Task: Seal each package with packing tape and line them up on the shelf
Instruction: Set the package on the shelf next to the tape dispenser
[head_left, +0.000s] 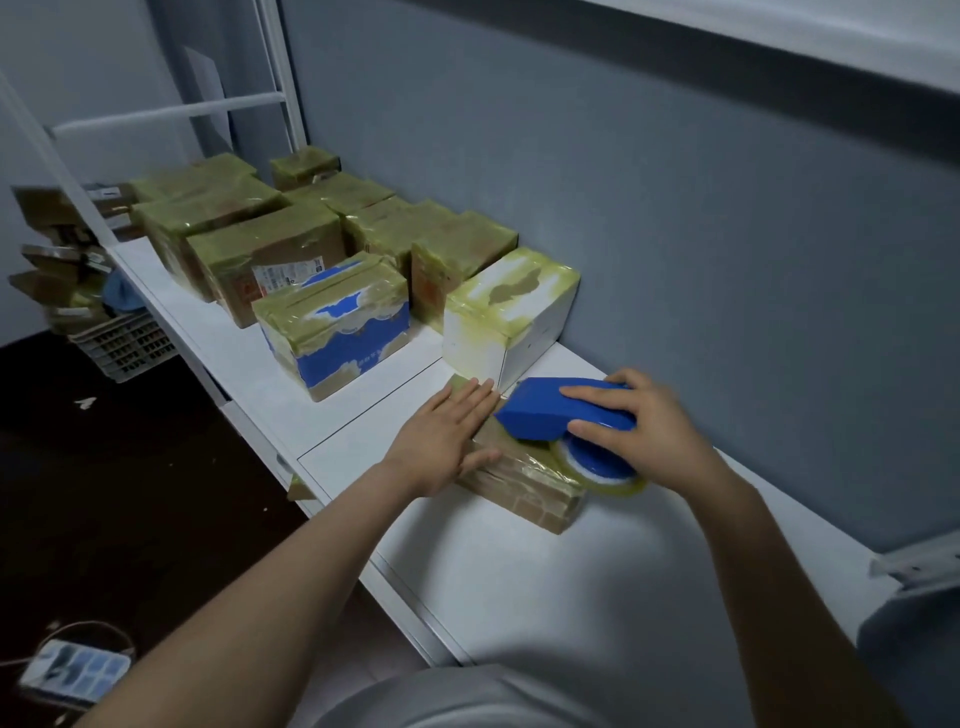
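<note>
A person tapes a brown box (524, 480) lying on a white shelf (545, 582).

The left hand (441, 441) presses it flat, fingers straight together; the right hand (631, 431) clamps a blue tape dispenser (550, 410) on top. Taped boxes (332, 260) line the grey wall (675, 234).

Flat grey-blue wall (675, 234) right behind the white shelf (519, 571), with white metal uprights (283, 78) at the far end. Dark floor (130, 493) to the left, bearing a grey slatted crate (124, 348) and a power strip (72, 670). Dim, even light.
</note>
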